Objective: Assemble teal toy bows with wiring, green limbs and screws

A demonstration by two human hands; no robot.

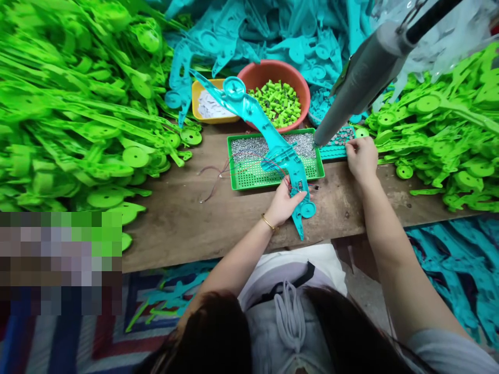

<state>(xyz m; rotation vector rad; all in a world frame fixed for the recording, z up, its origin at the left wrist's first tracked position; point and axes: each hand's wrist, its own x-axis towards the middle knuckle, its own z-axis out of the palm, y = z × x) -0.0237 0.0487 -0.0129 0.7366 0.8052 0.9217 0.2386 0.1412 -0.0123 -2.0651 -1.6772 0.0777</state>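
Note:
My left hand (287, 200) is closed round the lower end of a long teal plastic shell half (268, 132). The shell slants up and away over a green basket (238, 183) of small silvery screws. Thin red and dark wires (212, 169) trail from the shell to the left across the basket and table. My right hand (363, 156) is at the right edge of a small teal tray (331, 153) with little round metallic pieces in it. Its thumb and fingertips are pinched together; what they hold, if anything, is too small to make out.
A grey cylindrical tool (360, 78), apparently an electric screwdriver, hangs above the trays. Behind stand a red bowl (302, 88) of lime-green pieces and a yellow tray (195, 106) of white pieces. Lime-green parts (86, 104) pile up left and right, teal parts (265, 31) at the back.

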